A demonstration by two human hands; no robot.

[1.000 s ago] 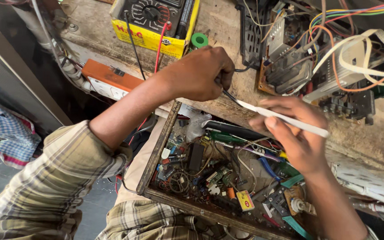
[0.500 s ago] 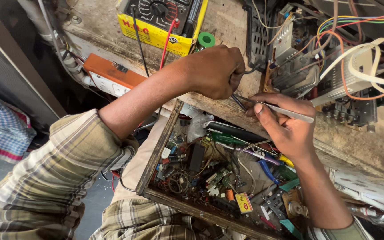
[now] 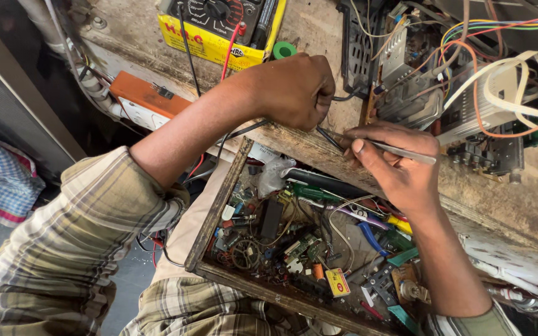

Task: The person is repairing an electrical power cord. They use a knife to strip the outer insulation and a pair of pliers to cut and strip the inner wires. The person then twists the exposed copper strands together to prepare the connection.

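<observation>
The right hand (image 3: pixel 400 168) pinches tweezers (image 3: pixel 400 151), their long axis running right to left along the table (image 3: pixel 487 205) edge. The left hand (image 3: pixel 294 90) fists a black wire (image 3: pixel 328 138) just left of the tip, above the drawer (image 3: pixel 216 211).

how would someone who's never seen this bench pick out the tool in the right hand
Start at the open wooden drawer full of electronic parts; above its far edge, on the worn bench top, the two hands meet. The right hand pinches thin silvery tweezers: the only bare metal sliver there, unlike the black cable the left hand grips.
</observation>
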